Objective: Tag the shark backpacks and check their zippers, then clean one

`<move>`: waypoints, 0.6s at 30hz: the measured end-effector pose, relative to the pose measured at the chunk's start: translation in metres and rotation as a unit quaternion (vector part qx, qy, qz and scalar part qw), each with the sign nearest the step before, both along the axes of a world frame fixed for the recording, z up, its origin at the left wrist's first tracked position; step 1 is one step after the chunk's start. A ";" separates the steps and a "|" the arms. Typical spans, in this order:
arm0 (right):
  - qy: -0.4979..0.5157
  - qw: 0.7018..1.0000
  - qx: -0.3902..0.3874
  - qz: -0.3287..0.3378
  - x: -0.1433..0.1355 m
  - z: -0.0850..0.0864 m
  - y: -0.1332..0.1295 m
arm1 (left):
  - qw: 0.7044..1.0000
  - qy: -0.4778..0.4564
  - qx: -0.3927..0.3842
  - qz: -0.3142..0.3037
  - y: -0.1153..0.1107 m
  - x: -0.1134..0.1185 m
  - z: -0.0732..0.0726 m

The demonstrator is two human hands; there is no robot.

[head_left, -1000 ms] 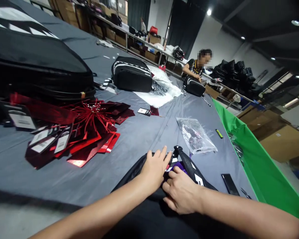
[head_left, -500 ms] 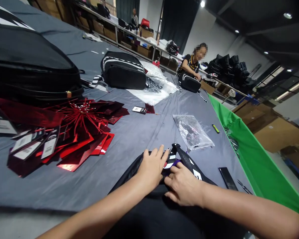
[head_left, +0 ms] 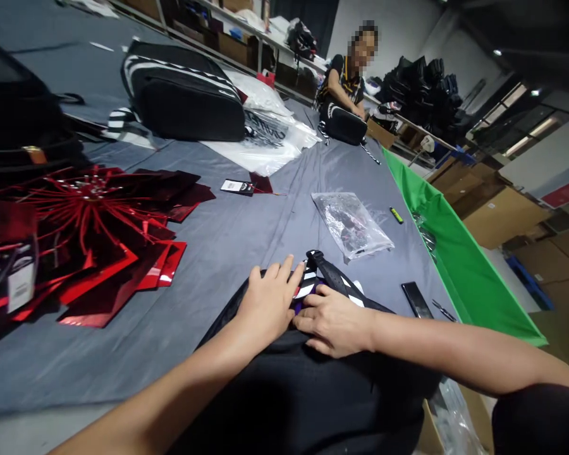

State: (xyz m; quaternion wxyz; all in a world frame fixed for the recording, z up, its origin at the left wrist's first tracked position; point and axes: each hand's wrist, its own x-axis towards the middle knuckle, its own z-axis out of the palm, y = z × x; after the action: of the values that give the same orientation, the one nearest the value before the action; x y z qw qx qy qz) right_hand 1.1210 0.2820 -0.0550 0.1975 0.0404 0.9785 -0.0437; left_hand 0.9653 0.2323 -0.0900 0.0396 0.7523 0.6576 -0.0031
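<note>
A black bag (head_left: 284,398) lies at the near edge of the grey-covered table, its top towards the far side. My left hand (head_left: 271,300) rests on its top left part with the fingers spread. Beside it, my right hand (head_left: 329,321) has its fingers bent at the bag's top, against a bit of purple material (head_left: 298,306); its fingertips are partly hidden, so what they pinch cannot be made out. A black strap (head_left: 332,273) with a buckle and black-and-white striped trim stand up just beyond both hands.
Red tags (head_left: 99,253) fan out at left, near black bags (head_left: 184,95). A clear plastic packet (head_left: 353,224), yellow-green lighter (head_left: 396,215), black phone-like object (head_left: 415,300) and tweezers (head_left: 443,310) lie ahead and right. Green cloth (head_left: 474,272) edges the table. A person (head_left: 344,79) handles another bag.
The view has shifted, so the table items appear higher and further left. My right hand has moved a little closer to my left, and less purple material shows.
</note>
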 end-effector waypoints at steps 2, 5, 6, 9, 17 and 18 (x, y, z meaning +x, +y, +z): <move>0.000 1.000 0.021 -0.019 0.001 -0.002 -0.001 | 1.000 0.007 0.002 0.001 -0.001 0.001 0.001; 0.011 1.000 0.022 -0.010 -0.001 -0.005 -0.003 | 1.000 0.014 -0.001 -0.002 -0.002 0.001 0.002; 0.018 1.000 0.015 -0.002 -0.002 -0.006 -0.003 | 1.000 0.016 -0.001 -0.002 -0.002 0.001 0.002; 0.024 0.999 0.019 -0.020 -0.003 -0.005 -0.003 | 1.000 0.024 -0.001 0.007 -0.001 0.001 0.003; 0.089 0.994 0.033 -0.047 0.012 -0.017 -0.004 | 0.998 0.060 0.003 0.002 -0.003 -0.002 -0.006; 0.100 0.993 0.033 -0.049 0.010 -0.020 -0.003 | 0.997 0.071 -0.002 0.006 -0.004 -0.008 -0.007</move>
State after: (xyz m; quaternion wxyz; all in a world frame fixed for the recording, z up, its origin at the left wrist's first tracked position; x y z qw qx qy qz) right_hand 1.1306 0.2787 -0.0751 0.0943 0.0903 0.9911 -0.0251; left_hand 0.9573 0.2280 -0.0970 -0.0057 0.7461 0.6634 -0.0570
